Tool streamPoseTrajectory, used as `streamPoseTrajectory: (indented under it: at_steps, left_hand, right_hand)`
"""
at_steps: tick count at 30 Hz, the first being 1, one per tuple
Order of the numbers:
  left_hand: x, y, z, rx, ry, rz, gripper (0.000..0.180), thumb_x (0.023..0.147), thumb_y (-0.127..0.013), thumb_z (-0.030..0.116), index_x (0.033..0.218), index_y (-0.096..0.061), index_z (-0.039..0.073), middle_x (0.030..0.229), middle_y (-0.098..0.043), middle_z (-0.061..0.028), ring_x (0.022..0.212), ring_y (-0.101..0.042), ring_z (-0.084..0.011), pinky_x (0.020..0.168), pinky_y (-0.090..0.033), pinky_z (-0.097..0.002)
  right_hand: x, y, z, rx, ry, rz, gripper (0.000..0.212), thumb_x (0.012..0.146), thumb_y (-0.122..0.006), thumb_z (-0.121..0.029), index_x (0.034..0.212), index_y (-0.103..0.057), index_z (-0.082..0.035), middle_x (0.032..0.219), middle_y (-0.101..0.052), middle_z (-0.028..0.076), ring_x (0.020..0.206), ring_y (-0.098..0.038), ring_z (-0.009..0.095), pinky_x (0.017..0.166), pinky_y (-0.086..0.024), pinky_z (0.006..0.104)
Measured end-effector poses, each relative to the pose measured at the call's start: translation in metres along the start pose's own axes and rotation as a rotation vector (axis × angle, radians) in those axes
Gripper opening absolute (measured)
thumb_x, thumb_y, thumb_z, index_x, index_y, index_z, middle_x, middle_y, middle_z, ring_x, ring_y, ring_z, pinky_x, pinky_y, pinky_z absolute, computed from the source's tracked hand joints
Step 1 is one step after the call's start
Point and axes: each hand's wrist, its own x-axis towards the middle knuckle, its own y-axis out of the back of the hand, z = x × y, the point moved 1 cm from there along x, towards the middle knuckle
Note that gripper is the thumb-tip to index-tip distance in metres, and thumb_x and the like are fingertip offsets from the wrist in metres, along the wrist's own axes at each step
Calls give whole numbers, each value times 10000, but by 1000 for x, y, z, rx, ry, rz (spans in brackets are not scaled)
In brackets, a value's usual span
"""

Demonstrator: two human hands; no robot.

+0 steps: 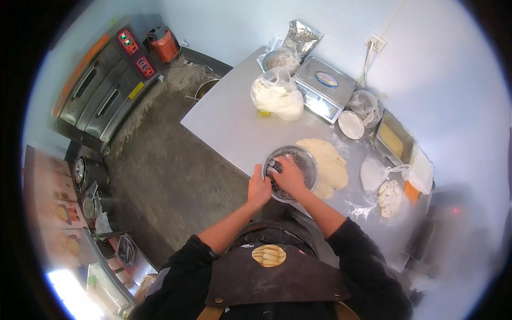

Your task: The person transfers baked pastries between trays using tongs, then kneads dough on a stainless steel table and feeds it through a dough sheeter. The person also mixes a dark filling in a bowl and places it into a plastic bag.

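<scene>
A round metal bowl (312,160) sits at the table's front edge, with a dark crumbly mixture (276,191) inside. My left hand (260,188) grips its left rim, thumb pointing up. Reaching into the bowl, my right hand (289,175) has its fingers curled in the mixture and hides part of it. Just right of the bowl, partly behind it, a flattened sheet of pale dough (329,166) lies on the metal table (226,114). White flour (362,209) is scattered on the tabletop near the dough.
Behind the bowl stand a bag of white dough (277,98) and a digital scale (325,85). To the right are a rectangular metal tin (393,140), white plastic bags (373,173) and an orange scraper (411,192). A deck oven (104,88) stands far left, across the floor.
</scene>
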Motion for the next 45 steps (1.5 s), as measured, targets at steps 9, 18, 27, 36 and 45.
streamPoseTrajectory:
  at_steps: [9,18,27,36,45]
  left_hand:
    - [14,-69,45,153,-56,120,424,963,-538,76,1382,-475,47,1048,-691,-348,881,-702,-511,802,-550,-578]
    - [45,-129,63,-149,125,10,344,970,-555,27,1305,-492,68,906,-662,-133,551,-630,-183,405,-503,-342]
    - [63,-164,64,-170,195,27,284,945,-565,16,1222,-504,35,928,-641,-129,579,-644,-185,397,-503,-329]
    - [89,-188,74,-208,231,94,251,964,-538,3,1213,-506,18,955,-639,-134,611,-656,-192,419,-521,-321]
    - [114,-217,89,-179,260,84,292,959,-542,2,1248,-503,20,990,-660,-169,619,-685,-224,434,-556,-341]
  right_hand:
    - [16,52,87,-131,87,-72,345,871,-717,-72,1188,-587,-28,1233,-582,234,1010,-675,487,827,-584,558]
    - [32,114,136,-241,350,-66,382,828,-672,3,1206,-677,-53,1272,-590,177,1155,-609,393,878,-566,511]
    - [43,154,195,138,277,-153,442,862,-595,52,1277,-708,-52,1301,-626,183,1127,-674,415,983,-560,466]
    - [170,230,334,-258,-154,322,447,873,-796,-204,1310,-732,-138,1297,-657,181,1135,-704,362,967,-582,480]
    - [223,184,437,-269,-185,140,497,791,-842,-247,1260,-765,-100,1184,-726,224,1145,-696,391,973,-572,482]
